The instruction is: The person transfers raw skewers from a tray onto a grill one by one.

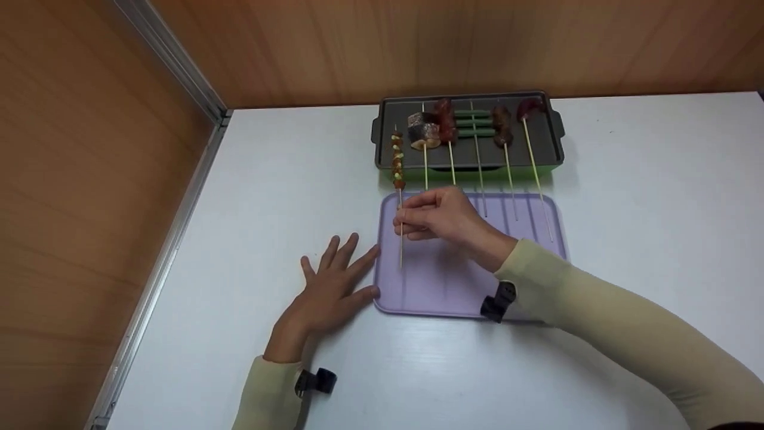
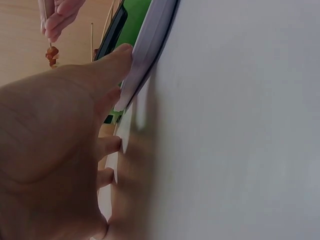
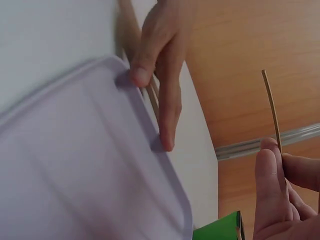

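Observation:
My right hand (image 1: pixel 439 216) pinches the thin wooden stick of a skewer (image 1: pixel 397 158) between thumb and fingers. The skewer carries small reddish-brown pieces with pale green bits, and its upper end overlaps the left side of the grill (image 1: pixel 468 161) in the head view. Under that hand lies a purple tray (image 1: pixel 444 295). My left hand (image 1: pixel 331 295) is spread with straight fingers at the tray's left edge, its thumb and index fingertip touching the rim. In the right wrist view the bare stick end (image 3: pixel 270 100) sticks out past the right hand's fingers.
Several other skewers lie on the grill: a fish skewer (image 1: pixel 424 128), a red sausage-like one (image 1: pixel 445 122), green sticks (image 1: pixel 474 122), brown meat (image 1: pixel 502 126) and a dark red curved piece (image 1: pixel 529 108). Their sticks reach over the tray. Wooden panels (image 1: pixel 418 48) stand behind and at left.

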Motion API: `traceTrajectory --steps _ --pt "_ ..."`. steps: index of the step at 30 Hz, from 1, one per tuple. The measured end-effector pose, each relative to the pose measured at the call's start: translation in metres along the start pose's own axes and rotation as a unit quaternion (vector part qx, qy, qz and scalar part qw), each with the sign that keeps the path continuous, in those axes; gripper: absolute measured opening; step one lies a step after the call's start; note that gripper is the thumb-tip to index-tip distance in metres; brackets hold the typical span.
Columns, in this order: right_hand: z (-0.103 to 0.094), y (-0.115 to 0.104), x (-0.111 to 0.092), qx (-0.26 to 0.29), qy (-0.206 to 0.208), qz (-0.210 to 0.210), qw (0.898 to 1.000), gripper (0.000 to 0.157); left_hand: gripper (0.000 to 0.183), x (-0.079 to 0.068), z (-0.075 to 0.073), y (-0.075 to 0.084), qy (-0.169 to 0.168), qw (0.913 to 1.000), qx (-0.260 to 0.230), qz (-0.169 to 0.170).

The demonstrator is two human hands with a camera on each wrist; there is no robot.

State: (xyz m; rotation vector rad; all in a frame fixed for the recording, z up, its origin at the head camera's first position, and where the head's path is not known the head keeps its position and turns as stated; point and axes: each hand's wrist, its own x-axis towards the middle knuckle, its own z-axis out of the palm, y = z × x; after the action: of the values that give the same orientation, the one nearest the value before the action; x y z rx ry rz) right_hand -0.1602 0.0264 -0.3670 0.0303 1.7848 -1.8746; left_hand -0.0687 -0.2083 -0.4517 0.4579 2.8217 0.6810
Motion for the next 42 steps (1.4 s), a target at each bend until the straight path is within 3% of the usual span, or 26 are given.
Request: traceTrajectory --steps 23,35,42 --pt "-0.009 -0.027 0.057 -0.061 0.031 0.042 0.997 0.023 0.065 -0.001 -0.001 0.001 0.007 1.0 0.002 0.0" --pt "-0.011 -0.028 0.072 -0.087 0.068 0.026 0.994 0.02 0.064 -0.001 0.002 0.0 0.003 1.0 -0.005 -0.002" --pt "-0.01 -0.03 0.077 -0.13 0.084 0.012 0.988 0.024 0.064 -0.001 0.002 -0.001 0.005 1.0 -0.006 0.0"
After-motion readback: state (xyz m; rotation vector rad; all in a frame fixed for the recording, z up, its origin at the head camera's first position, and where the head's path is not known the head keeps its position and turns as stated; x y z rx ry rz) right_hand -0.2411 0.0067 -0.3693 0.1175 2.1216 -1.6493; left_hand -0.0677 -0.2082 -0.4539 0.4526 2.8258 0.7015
